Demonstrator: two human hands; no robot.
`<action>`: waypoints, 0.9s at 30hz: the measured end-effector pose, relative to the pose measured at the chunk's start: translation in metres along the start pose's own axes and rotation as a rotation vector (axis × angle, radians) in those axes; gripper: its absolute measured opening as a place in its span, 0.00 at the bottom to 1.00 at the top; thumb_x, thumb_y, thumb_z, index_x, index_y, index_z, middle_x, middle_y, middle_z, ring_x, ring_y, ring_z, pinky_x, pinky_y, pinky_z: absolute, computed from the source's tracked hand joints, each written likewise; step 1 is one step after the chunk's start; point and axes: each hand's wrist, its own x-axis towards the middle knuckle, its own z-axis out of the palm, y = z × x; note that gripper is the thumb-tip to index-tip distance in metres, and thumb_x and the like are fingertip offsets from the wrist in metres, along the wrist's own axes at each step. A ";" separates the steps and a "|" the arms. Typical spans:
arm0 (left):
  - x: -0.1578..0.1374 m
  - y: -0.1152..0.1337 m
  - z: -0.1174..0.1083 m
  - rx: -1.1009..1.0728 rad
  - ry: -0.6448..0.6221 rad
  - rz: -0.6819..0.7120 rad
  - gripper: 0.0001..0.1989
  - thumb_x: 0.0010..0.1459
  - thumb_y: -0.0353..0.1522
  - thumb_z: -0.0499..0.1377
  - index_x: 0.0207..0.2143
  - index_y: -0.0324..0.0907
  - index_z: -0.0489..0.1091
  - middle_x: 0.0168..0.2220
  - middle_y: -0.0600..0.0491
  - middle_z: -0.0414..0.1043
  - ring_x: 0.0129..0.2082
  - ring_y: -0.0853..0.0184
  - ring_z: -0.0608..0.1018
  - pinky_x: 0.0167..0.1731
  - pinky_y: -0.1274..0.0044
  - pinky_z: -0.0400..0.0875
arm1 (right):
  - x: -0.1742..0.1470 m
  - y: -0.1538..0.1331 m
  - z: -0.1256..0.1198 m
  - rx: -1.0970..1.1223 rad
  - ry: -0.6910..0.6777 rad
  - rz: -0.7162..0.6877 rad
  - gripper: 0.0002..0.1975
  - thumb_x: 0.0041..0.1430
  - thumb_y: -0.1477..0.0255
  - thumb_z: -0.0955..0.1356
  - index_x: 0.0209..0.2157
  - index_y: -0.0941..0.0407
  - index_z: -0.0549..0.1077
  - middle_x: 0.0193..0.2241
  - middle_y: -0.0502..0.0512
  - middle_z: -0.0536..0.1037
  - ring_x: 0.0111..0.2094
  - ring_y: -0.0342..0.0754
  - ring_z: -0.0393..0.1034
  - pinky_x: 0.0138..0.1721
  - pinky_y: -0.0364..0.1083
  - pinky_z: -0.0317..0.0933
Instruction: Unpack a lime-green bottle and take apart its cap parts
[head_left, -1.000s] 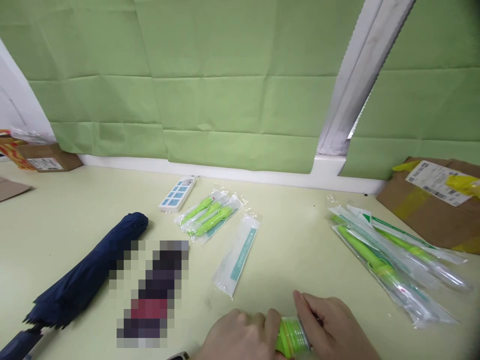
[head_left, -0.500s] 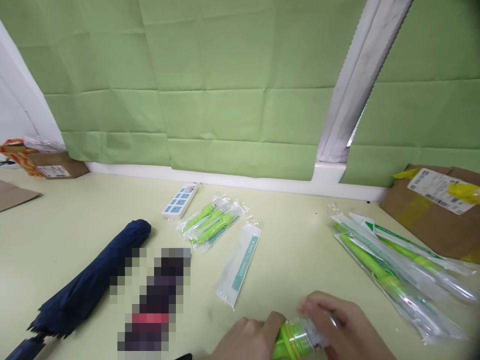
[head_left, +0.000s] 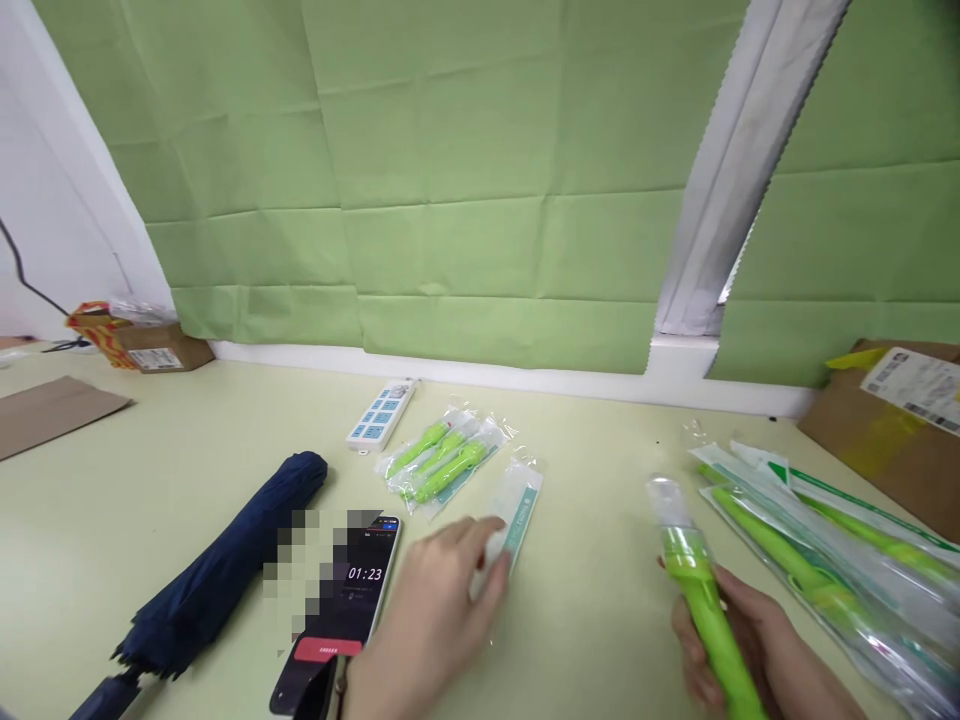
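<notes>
My right hand (head_left: pixel 731 625) is wrapped round a bright green plastic stick with a clear cap (head_left: pixel 705 600), held tilted with the cap pointing up and away. My left hand (head_left: pixel 450 590) reaches over a flat clear plastic sleeve (head_left: pixel 521 510) with a teal printed strip. Its thumb and forefinger are apart above the sleeve's near part; whether they touch it I cannot tell. Beyond that sleeve lie several small green sticks in clear wrappers (head_left: pixel 442 460). Larger bagged green sticks (head_left: pixel 802 560) lie to the right of my right hand.
A phone (head_left: pixel 360 600) showing 01:23 lies by my left wrist, partly pixelated. A folded navy umbrella (head_left: pixel 225 560) is left of it. A white power strip (head_left: pixel 382 415) stands farther back. Cardboard boxes are at the right (head_left: pixel 885 420) and far left (head_left: pixel 169 345).
My hands have come apart. The left has let go of the green stick and moved left to the sleeve; the right has kept the stick and raised it. The view has turned slightly left.
</notes>
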 end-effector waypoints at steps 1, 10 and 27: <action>0.004 -0.006 -0.005 0.161 0.007 -0.038 0.18 0.68 0.35 0.48 0.54 0.42 0.71 0.38 0.48 0.77 0.35 0.58 0.79 0.38 0.67 0.71 | 0.001 -0.001 -0.002 -0.061 -0.020 0.019 0.31 0.64 0.50 0.60 0.16 0.54 0.72 0.09 0.48 0.68 0.12 0.43 0.64 0.19 0.42 0.63; 0.009 -0.028 -0.015 0.069 -0.505 -0.125 0.48 0.51 0.46 0.66 0.69 0.57 0.45 0.35 0.54 0.73 0.35 0.56 0.75 0.38 0.68 0.66 | -0.008 0.019 0.011 -0.434 0.036 -0.209 0.36 0.59 0.59 0.71 0.66 0.51 0.61 0.37 0.51 0.83 0.20 0.43 0.71 0.21 0.42 0.65; 0.006 -0.022 0.074 -0.885 -0.264 -0.358 0.19 0.41 0.24 0.49 0.34 0.38 0.75 0.22 0.58 0.68 0.21 0.71 0.70 0.24 0.78 0.61 | -0.024 -0.002 -0.001 -0.899 0.170 -0.765 0.15 0.58 0.64 0.72 0.47 0.47 0.80 0.50 0.51 0.83 0.51 0.54 0.78 0.49 0.41 0.73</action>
